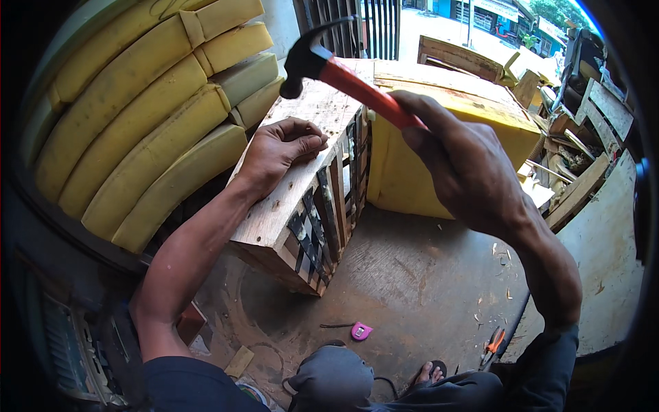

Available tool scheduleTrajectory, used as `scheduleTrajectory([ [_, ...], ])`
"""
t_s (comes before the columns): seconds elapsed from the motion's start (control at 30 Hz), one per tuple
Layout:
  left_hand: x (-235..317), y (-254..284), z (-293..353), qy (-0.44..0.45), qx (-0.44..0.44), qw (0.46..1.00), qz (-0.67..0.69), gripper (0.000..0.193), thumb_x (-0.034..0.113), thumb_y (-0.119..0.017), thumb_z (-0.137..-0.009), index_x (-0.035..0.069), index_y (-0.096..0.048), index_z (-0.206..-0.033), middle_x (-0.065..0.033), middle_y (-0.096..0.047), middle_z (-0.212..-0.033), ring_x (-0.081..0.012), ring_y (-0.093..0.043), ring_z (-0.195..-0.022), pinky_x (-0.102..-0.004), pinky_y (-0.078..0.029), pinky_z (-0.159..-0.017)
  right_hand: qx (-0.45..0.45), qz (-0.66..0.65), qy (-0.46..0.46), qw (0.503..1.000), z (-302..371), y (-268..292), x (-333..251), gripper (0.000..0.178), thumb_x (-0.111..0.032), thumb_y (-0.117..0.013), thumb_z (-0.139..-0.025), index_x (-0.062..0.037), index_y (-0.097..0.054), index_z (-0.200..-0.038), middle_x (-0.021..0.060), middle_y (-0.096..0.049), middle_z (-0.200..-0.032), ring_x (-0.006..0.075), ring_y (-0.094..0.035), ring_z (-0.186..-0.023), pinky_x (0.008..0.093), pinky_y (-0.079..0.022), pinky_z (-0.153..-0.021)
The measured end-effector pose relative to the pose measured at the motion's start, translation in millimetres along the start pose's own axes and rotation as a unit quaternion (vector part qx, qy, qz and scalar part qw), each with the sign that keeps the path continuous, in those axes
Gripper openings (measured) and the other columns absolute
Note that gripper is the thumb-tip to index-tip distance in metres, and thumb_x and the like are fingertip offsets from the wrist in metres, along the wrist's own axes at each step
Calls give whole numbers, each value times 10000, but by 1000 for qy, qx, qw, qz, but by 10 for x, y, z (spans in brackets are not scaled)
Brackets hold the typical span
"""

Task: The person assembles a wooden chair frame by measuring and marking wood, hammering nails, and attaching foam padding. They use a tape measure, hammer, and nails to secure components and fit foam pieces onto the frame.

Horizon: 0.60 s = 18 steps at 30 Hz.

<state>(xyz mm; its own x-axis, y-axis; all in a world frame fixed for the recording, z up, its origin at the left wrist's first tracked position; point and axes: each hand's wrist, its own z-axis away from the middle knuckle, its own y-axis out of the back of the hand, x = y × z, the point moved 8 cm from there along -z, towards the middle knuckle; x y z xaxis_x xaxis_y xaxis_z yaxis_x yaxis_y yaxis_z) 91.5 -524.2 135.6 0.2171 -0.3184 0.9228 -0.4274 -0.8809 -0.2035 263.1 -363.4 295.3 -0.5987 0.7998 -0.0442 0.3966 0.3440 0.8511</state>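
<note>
A claw hammer with a red handle and black head is raised over the work, its handle gripped in my right hand. Below the hammer head, my left hand rests against the wooden board top of a long frame. Its thumb and fingers are pinched together, and whatever they hold is too small or hidden to make out. Black webbing straps cross the frame's open side. Several dark nail heads or holes dot the board's upper face.
Curved yellow foam pieces are stacked at left. A yellow foam-covered block stands behind the frame. On the floor lie a pink tape measure and orange-handled pliers. Scrap wood piles up at right, beside a leaning board.
</note>
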Motion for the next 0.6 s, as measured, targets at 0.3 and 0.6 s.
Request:
scheduleTrajectory([
  [0.3,81,-21,28,4,25,996,-87,362,88,-718,-940,-35,-517,-1215,-166,-732,-1070,-151,-704,-971,-241,-578,-850,-175,121,-77,974,-403,-208,35,296,-239,-493,-1053,-64,-601,-1266,159,-661,-706,242,-642,-562,458,-469,-577],
  [0.6,27,7,20,15,18,997,-76,252,73,-726,-931,-24,-599,-1127,-132,-744,-1050,-119,-695,-945,-231,-557,-842,-94,86,-79,989,-358,-186,99,262,-212,-441,-1069,-26,-610,-1143,169,-652,-718,296,-654,-591,484,-471,-599],
])
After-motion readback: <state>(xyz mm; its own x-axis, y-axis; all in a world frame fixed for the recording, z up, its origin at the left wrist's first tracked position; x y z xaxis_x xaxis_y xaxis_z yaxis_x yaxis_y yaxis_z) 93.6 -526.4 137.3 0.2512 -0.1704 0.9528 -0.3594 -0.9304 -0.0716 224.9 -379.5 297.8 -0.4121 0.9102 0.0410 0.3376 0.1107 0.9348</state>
